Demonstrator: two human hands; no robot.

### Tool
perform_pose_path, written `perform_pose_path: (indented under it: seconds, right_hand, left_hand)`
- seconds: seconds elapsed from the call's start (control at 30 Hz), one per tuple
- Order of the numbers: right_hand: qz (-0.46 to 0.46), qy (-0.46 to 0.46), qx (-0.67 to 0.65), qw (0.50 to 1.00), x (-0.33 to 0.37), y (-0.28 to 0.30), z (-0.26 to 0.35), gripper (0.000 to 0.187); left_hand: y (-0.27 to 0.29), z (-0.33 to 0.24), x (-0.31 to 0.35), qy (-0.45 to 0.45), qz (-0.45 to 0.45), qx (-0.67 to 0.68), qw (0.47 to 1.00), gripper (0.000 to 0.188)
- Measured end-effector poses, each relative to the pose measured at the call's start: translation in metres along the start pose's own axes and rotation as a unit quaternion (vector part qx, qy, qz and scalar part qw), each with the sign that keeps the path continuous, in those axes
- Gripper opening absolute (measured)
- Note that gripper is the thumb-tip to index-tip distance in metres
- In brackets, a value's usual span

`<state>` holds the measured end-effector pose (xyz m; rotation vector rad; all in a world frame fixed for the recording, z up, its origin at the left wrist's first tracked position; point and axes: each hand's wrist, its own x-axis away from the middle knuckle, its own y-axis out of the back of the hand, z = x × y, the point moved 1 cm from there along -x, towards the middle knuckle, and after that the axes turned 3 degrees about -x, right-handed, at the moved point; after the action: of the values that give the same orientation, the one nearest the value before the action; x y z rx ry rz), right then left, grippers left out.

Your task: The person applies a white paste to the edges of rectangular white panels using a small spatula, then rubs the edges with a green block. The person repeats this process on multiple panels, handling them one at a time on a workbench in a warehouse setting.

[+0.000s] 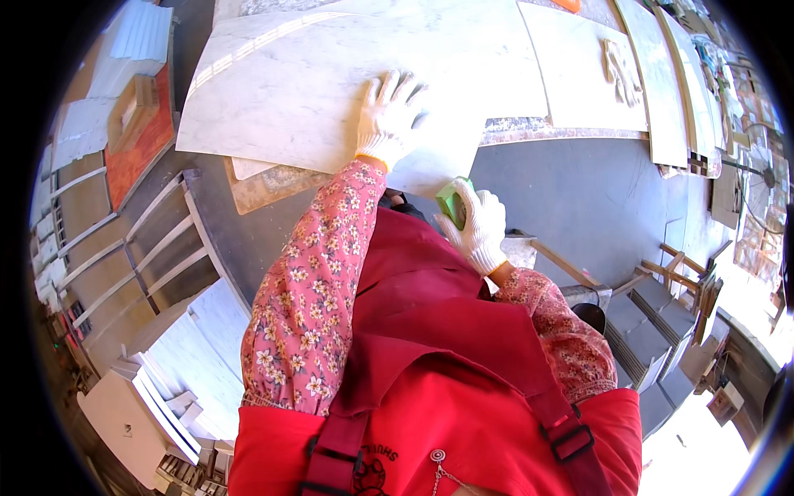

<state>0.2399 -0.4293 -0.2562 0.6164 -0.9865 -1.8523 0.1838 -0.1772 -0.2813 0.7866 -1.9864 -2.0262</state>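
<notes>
Head view: a grey-veined white slab spans the upper middle, lying over a smaller stained board that juts out below its near edge. The wearer's dark red apron fills the centre beneath. A second pale slab lies to the right, and a metal frame stands on the floor at left. The gloved left hand presses flat on the veined slab, fingers spread wide. The gloved right hand curls its fingers around a small green block at that slab's near right corner; whether block and edge touch, I cannot tell. Loose gloves rest on the second slab.
</notes>
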Motion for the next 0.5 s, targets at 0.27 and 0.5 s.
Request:
perform_pose_path:
  seconds: [0.27,0.5]
  right_hand:
    - [-0.199,-0.295,-0.323,0.877,-0.074,0.027,-0.020,0.073]
    - [-0.038,-0.407,-0.460,0.788,-0.009,0.001,0.007,0.070]
  left_hand:
    - [0.003,-0.002,-0.003,0.003,-0.011,0.022,1.000,0.047]
    - [0.004,-0.004,-0.001,0.002,-0.012,0.017,1.000,0.045]
